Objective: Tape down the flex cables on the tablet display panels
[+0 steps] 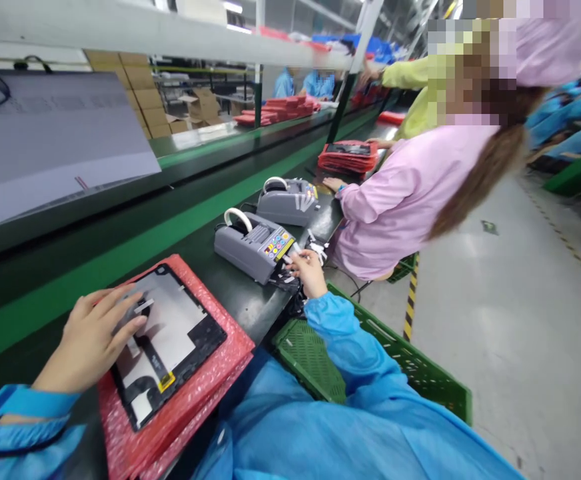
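A flat dark-edged display panel [180, 327] with a silvery back lies on a stack of red bubble-wrap pouches [200, 407]. It carries a black ribbon cable [151, 357] with a yellow-edged end. My left hand [93, 333] is open, fingers apart and laid over the panel's left part, near a small pale strip. At the front of the nearer grey tape dispenser [250, 245], my right hand [311, 272] pinches a short whitish piece of tape [296, 249]. Loose tape scraps [319, 247] cluster just beyond those fingers.
A second tape dispenser [286, 201] stands behind the first. Below the bench edge is a green plastic crate [415, 373]. A co-worker in pink [395, 193] sits farther along, beside another red pouch stack [348, 159]. A large grey sheet [55, 140] hangs at left.
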A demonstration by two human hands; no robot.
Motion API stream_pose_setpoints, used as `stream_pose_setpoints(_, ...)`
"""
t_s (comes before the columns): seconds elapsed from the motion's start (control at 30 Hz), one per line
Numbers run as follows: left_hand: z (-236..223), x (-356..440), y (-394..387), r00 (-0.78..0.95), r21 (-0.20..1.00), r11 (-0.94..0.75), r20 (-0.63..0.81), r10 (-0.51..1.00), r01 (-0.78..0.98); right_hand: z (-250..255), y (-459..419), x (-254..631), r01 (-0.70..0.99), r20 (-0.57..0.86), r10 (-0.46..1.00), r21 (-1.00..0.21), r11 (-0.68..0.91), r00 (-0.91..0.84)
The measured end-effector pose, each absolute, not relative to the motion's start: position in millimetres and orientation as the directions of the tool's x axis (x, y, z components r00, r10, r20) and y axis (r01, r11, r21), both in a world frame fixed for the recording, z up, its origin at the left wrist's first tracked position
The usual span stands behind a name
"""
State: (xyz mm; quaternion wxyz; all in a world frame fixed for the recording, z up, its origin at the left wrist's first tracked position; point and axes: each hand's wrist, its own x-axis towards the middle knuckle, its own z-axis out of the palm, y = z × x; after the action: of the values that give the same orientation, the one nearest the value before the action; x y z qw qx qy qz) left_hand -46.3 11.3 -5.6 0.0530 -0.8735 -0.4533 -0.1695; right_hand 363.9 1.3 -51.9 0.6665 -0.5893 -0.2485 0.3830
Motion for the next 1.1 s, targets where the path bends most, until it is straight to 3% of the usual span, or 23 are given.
stream_pose_setpoints(0.33, 5.8, -34.6, 1.8, 0.493, 0.086, -0.534, 0.287, 0.822, 0.841, -57.7, 4.7, 364.4, -0.183, -0.097, 0.817, -0.983, 0.011, 0.569)
stream_pose_setpoints(0.53, 8.6, -31.4, 0.5, 0.502, 0.136, -0.580, 0.370, 0.782, 0.803, -41.5, -10.6, 357.7, 0.045, 0.156, 0.788, -0.986, 0.161, 0.596)
stream_pose_setpoints(0.67, 22.1, -10.9, -3.8, 0.487, 0.263, -0.624, 0.434, 0.758, 0.736, -8.2, -25.4, 328.8, 0.109, 0.331, 0.882, -0.944, 0.312, 0.337)
stream_pose_setpoints(0.83, 50.4, 17.4, -10.3, 0.432, 0.367, -0.604, 0.452, 0.781, 0.708, 24.5, -13.4, 278.1, 0.106, 0.400, 0.912, -0.907, 0.408, -0.084)
stream_pose_setpoints(1.1, 67.8, 11.5, -12.7, 0.319, 0.458, -0.517, 0.442, 0.839, 0.723, 39.8, 3.0, 237.3, 0.130, 0.445, 0.819, -0.846, 0.517, -0.361)
